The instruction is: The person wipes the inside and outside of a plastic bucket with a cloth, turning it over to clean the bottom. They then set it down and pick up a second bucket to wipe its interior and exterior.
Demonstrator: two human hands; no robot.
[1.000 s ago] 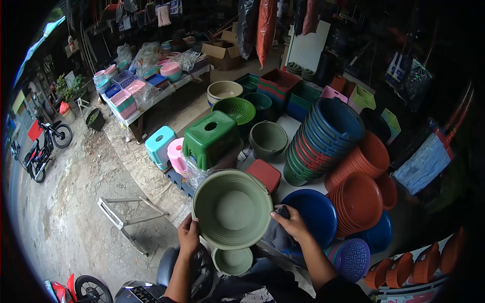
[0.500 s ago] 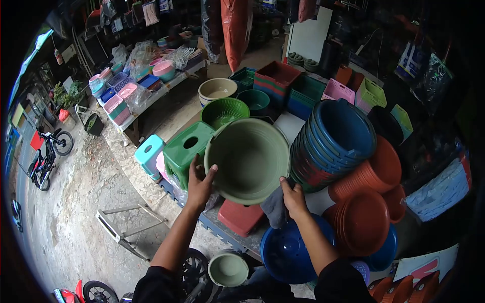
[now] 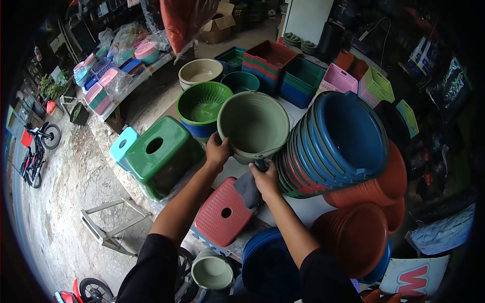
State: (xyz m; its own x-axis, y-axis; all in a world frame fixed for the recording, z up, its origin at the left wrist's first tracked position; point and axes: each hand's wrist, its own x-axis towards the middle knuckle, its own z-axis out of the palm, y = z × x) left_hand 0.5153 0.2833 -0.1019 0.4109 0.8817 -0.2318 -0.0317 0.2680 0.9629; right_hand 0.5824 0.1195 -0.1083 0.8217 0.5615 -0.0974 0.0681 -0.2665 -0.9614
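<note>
A grey-green bucket [image 3: 253,121] stands tilted toward me among the stacked goods, its open mouth facing me. My left hand [image 3: 219,151] grips its left rim, thumb over the edge. At the near side of the bucket my right hand [image 3: 264,177] is closed on a dark grey cloth [image 3: 248,191], which hangs below the fingers. That hand is close against the bucket's near rim; whether it also grips the rim is hard to tell. A stack of blue buckets [image 3: 348,134] leans just right of the bucket. Left of it sits a green slotted basin [image 3: 203,102].
A green stool [image 3: 162,154] stands to the left and a red stool [image 3: 222,212] lies nearer me. Brown basins [image 3: 353,237] and a blue basin [image 3: 270,262] are at front right. Another grey-green pail [image 3: 212,270] is below. An orange bag [image 3: 187,22] hangs ahead.
The bucket has moved away from me, down among the stacks beside the blue buckets, with both hands following. My view has shifted, showing more of the red stool.
</note>
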